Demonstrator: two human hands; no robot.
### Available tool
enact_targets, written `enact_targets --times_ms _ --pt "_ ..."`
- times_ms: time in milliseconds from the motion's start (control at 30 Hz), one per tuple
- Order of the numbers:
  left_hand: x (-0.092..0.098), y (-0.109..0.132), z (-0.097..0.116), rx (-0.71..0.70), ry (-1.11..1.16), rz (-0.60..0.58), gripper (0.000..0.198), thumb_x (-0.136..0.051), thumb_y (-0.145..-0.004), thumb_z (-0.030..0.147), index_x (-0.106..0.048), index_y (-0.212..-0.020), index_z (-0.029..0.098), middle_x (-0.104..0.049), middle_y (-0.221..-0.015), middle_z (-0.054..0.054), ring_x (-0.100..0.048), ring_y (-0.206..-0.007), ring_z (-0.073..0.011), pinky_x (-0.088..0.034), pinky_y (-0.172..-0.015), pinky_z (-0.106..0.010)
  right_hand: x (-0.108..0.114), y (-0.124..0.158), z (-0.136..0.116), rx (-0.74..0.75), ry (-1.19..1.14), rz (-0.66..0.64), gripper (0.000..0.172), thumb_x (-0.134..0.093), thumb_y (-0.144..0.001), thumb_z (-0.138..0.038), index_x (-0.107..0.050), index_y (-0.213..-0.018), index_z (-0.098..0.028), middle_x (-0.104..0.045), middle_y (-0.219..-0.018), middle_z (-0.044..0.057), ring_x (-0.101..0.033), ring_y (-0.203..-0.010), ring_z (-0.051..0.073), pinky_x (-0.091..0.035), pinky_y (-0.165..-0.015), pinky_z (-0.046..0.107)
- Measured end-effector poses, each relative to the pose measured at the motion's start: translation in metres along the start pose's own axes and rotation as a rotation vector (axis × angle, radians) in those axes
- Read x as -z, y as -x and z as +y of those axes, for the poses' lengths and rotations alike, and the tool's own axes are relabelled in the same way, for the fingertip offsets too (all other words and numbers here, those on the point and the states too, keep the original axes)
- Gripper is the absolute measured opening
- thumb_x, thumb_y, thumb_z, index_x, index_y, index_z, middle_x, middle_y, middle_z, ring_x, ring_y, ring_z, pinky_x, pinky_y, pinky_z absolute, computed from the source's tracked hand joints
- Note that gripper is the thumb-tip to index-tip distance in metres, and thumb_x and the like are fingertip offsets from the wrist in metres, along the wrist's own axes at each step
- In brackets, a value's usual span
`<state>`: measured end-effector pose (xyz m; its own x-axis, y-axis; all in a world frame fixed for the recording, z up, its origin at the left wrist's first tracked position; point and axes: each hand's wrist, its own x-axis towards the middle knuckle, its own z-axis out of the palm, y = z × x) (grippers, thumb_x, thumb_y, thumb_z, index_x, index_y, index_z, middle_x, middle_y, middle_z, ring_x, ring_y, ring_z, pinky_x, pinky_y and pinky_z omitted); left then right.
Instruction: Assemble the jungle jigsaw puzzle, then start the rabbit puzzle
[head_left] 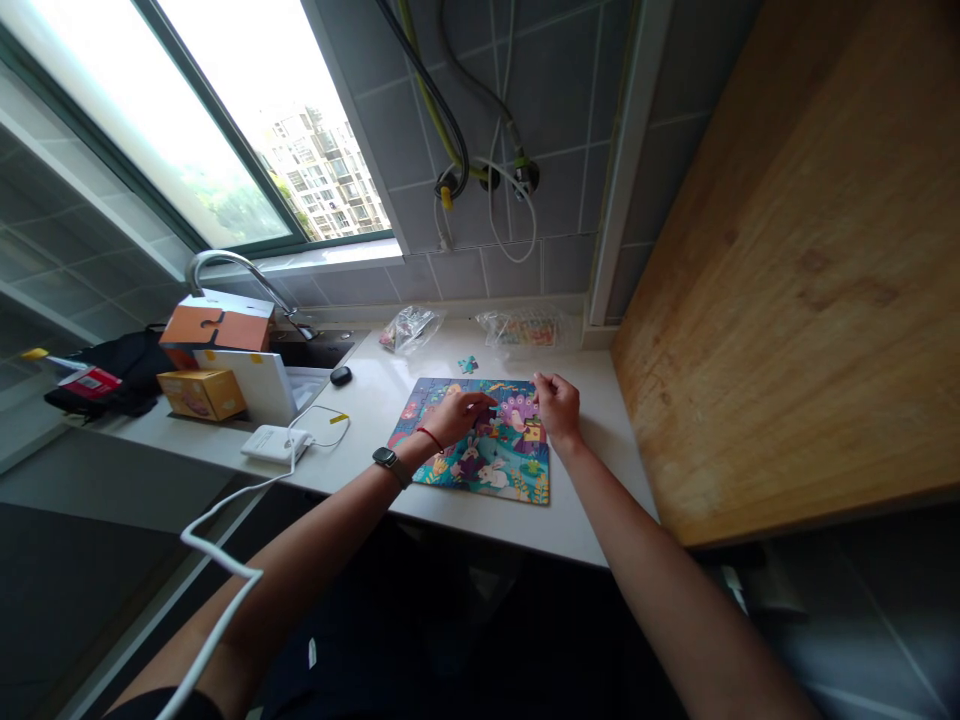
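Your left grip (pixel 459 418) and right grip (pixel 558 405) reach over the jigsaw puzzle (pixel 510 462) on the tabletop (pixel 600 470).
Both grips bunch their fingers together; whether either pinches a piece, you cannot tell.

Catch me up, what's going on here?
A person is working on a colourful jigsaw puzzle on a white countertop with both hands. The left hand has its fingers on the puzzle's middle; the right hand sits at its top edge. A loose puzzle piece lies just beyond, near a clear plastic bag by the tiled wall.
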<state>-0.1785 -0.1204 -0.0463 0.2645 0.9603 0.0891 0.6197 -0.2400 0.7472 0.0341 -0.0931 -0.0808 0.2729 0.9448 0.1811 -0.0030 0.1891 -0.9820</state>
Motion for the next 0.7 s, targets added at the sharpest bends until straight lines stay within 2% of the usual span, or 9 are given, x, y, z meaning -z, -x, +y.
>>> enact_targets --times_ms 200,300,400,500,600,700 --pt "-0.002 -0.003 0.005 -0.009 0.161 0.010 0.019 -0.068 -0.092 0.026 -0.079 -0.100 0.014 -0.082 -0.097 -0.010 -0.078 -0.085 -0.0196 -0.064 -0.080 -0.030 0.000 0.001 -0.001 0.008 -0.010 0.006 0.045 -0.064 -0.081 -0.065 -0.064 -0.066 -0.022 -0.058 -0.051 -0.002 -0.055 -0.052 0.017 -0.044 -0.058 0.030" --pt "-0.004 -0.006 0.009 0.005 0.227 0.057 0.019 -0.071 -0.091 0.027 -0.078 -0.101 0.013 -0.080 -0.105 -0.012 -0.078 -0.090 -0.0197 -0.065 -0.082 -0.031 0.000 0.000 -0.003 0.003 -0.041 0.010 0.052 -0.065 -0.081 -0.071 -0.066 -0.066 -0.021 -0.057 -0.049 -0.003 -0.054 -0.050 0.015 -0.043 -0.056 0.029" --pt "-0.014 -0.008 0.017 0.036 0.282 0.069 0.020 -0.072 -0.091 0.025 -0.076 -0.106 0.013 -0.078 -0.110 -0.011 -0.078 -0.088 -0.0187 -0.067 -0.081 -0.032 0.000 0.000 -0.006 -0.073 -0.149 0.035 0.066 -0.055 -0.084 -0.082 -0.067 -0.065 -0.020 -0.055 -0.048 -0.002 -0.051 -0.045 0.013 -0.039 -0.050 0.027" --pt "-0.028 -0.011 0.026 0.067 0.315 0.044 0.021 -0.074 -0.090 0.023 -0.075 -0.108 0.012 -0.078 -0.103 -0.009 -0.078 -0.080 -0.0169 -0.068 -0.075 -0.031 0.000 -0.001 -0.007 -0.170 -0.249 0.064 0.077 -0.045 -0.085 -0.090 -0.067 -0.062 -0.019 -0.056 -0.047 0.000 -0.048 -0.041 0.011 -0.035 -0.044 0.026" --pt "-0.039 -0.017 0.032 0.076 0.306 0.032 0.020 -0.074 -0.089 0.023 -0.075 -0.107 0.012 -0.078 -0.098 -0.007 -0.076 -0.075 -0.0145 -0.066 -0.069 -0.026 0.001 -0.002 -0.007 -0.187 -0.286 0.069 0.080 -0.045 -0.084 -0.092 -0.067 -0.061 -0.018 -0.056 -0.046 0.001 -0.047 -0.040 0.010 -0.034 -0.042 0.024" --pt "-0.042 -0.025 0.035 0.074 0.265 0.022 0.020 -0.074 -0.087 0.020 -0.076 -0.105 0.013 -0.078 -0.093 -0.005 -0.074 -0.071 -0.0126 -0.062 -0.063 -0.021 0.003 -0.004 -0.005 -0.161 -0.304 0.075 0.080 -0.045 -0.085 -0.091 -0.068 -0.063 -0.017 -0.056 -0.046 0.000 -0.045 -0.038 0.009 -0.032 -0.041 0.024"
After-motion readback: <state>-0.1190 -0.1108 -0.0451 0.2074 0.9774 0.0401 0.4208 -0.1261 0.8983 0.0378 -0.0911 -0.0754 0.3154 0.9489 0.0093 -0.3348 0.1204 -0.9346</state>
